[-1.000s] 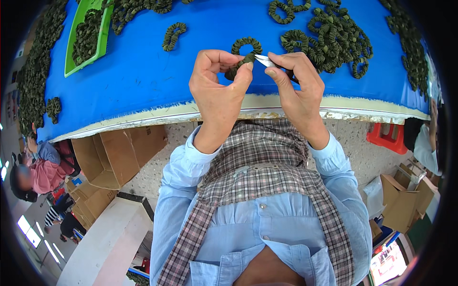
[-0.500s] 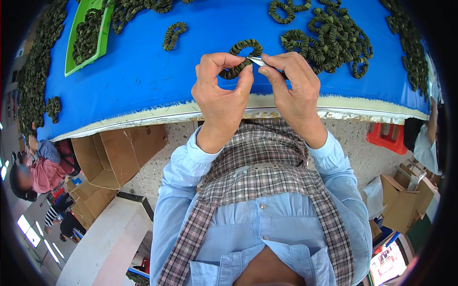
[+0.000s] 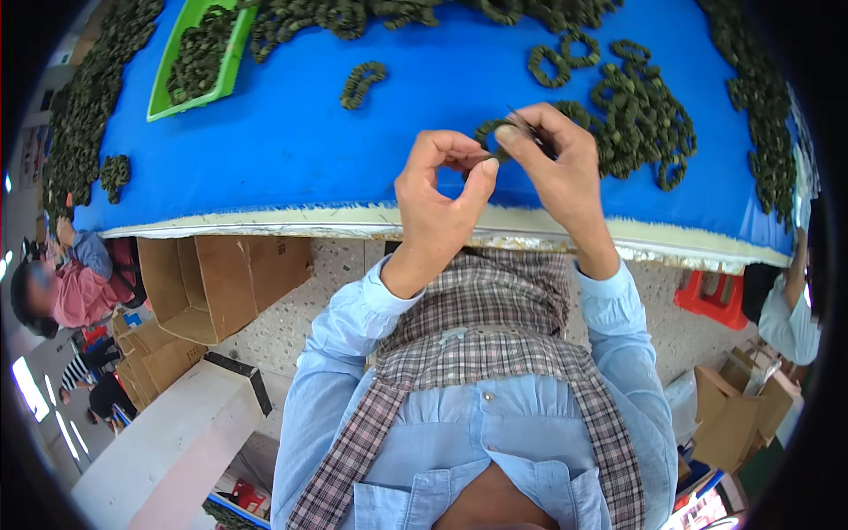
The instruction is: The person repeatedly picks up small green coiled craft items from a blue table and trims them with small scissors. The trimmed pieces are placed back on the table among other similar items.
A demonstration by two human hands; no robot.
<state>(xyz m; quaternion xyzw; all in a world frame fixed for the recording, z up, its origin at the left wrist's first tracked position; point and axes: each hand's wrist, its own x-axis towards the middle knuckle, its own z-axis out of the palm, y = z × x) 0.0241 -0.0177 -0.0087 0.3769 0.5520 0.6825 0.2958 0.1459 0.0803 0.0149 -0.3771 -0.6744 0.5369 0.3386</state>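
In front of me, over the table's near edge, both hands meet at a dark green gathered fabric ring, like a scrunchie (image 3: 483, 132). My left hand (image 3: 437, 190) pinches it between thumb and forefinger, and the fingers cover part of the ring. My right hand (image 3: 564, 168) is closed around a small pointed metal tool that looks like thread snips (image 3: 528, 130); its dark tip points up past the thumb. The right thumb lies against the ring's side. Close by on the right is a heap of similar scrunchies (image 3: 640, 124). A single scrunchie (image 3: 360, 86) lies farther left.
A green tray (image 3: 231, 75) holding scrunchies stands at the far left on the blue cloth (image 3: 291, 150). More piles line both sides and the back. Below the table are cardboard boxes (image 3: 221, 287) and a red stool (image 3: 711, 300). Another person (image 3: 84, 283) is at the left.
Both hands have shifted right, and my right hand has turned so the tool points upward instead of across the ring. The ring is now more hidden by the fingers. The view has shifted slightly.
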